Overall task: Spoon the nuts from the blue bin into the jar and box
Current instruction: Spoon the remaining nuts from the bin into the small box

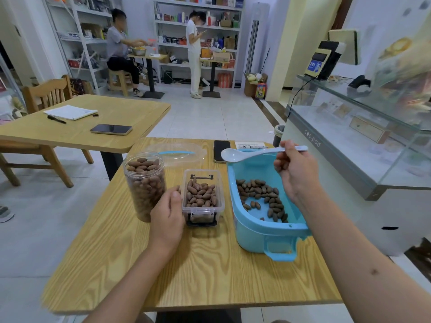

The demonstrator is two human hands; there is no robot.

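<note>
A white spoon [254, 153] is gripped by the right hand [294, 170] over the blue bin [261, 231]; the left hand [166, 212], loosely curled, is rested between jar [145, 185] and box [202, 197], nothing held.

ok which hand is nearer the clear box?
Left. The left hand rests on the table right beside the clear box, between it and the jar. The right hand holds the spoon up over the blue bin.
</note>
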